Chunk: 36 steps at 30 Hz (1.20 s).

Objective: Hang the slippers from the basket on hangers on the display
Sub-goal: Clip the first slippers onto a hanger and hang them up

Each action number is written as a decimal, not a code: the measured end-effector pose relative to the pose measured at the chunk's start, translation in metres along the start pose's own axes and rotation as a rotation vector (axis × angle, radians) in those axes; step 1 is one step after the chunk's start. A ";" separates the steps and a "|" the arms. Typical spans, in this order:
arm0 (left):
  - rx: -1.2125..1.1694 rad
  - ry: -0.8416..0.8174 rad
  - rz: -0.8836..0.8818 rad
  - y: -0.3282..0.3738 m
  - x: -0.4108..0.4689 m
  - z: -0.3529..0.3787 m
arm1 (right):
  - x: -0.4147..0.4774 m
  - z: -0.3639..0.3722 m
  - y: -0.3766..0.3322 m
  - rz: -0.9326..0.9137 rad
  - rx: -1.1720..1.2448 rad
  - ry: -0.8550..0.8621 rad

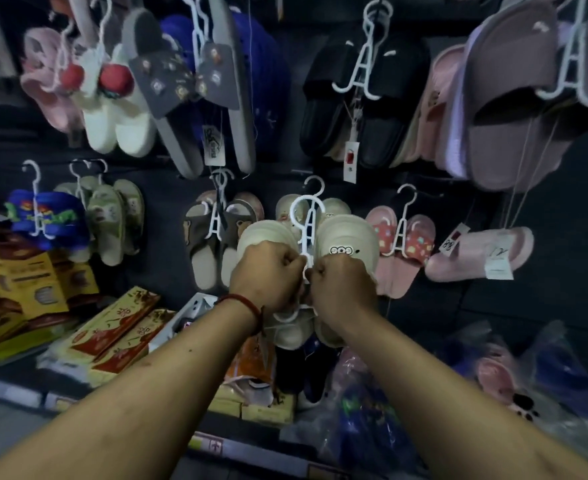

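Dark panelling forms the display wall [168,202] in the head view, and it is hung with rows of slippers on white plastic hangers. Along the top row hang fluffy white slippers with red pompoms [112,98], grey slides with charms [181,84], black slides [354,109] with a paper tag, and mauve slides [514,109]. On the lower row are blue slippers [50,216], pale green slippers [112,220], brown bear slippers [216,244], pink slippers with red straps [403,247] and a tagged pink slide [479,254]. Both bare forearms reach up to the middle of that lower row. The left hand [268,271], with a red thread bracelet [244,303] at its wrist, and the right hand [344,282] are curled into fists side by side, knuckles nearly touching, and both grip the lower stem of a white hanger [307,233]. A pair of cream slippers [346,233] sits on that hanger, one on each side of the stem, toes up, held just in front of another cream pair already on the wall. Whether the hanger's hook rests on a peg cannot be told. Below, a shelf [8,386] carries yellow boxes [26,282] and flat red-and-yellow boxes [119,327], and bagged slippers [493,375] lie at the lower right.
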<state>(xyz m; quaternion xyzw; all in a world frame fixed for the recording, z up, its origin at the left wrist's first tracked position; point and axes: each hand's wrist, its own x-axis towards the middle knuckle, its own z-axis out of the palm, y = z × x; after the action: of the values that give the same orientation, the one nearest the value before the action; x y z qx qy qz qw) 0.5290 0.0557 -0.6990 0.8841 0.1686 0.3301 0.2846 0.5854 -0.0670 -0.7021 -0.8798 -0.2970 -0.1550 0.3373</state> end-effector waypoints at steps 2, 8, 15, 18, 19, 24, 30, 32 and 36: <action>0.009 0.004 -0.004 -0.006 -0.010 -0.008 | -0.006 0.004 -0.008 -0.014 0.015 -0.021; 0.114 0.041 -0.078 -0.023 -0.059 -0.057 | -0.041 0.018 -0.048 -0.096 0.100 -0.078; 0.362 0.195 -0.252 -0.063 -0.157 -0.149 | -0.106 0.060 -0.133 -0.360 0.269 -0.317; 0.404 0.266 -0.370 -0.085 -0.205 -0.190 | -0.138 0.084 -0.167 -0.551 0.409 -0.473; 0.423 0.285 -0.406 -0.092 -0.218 -0.201 | -0.147 0.091 -0.175 -0.613 0.475 -0.505; 0.318 0.402 -0.619 -0.129 -0.279 -0.248 | -0.190 0.127 -0.198 -0.682 0.823 -0.421; 0.226 0.467 -0.818 -0.183 -0.341 -0.270 | -0.229 0.211 -0.213 -0.451 0.795 -0.922; 0.237 0.446 -0.865 -0.204 -0.359 -0.270 | -0.248 0.244 -0.217 -0.363 0.800 -1.095; 0.311 0.370 -0.952 -0.242 -0.385 -0.267 | -0.277 0.292 -0.229 -0.202 0.835 -1.154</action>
<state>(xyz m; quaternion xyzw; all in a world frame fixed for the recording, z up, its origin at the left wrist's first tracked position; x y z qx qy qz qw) 0.0416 0.1620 -0.8699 0.6684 0.6454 0.2861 0.2341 0.2482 0.1534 -0.9301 -0.5871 -0.5425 0.4308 0.4187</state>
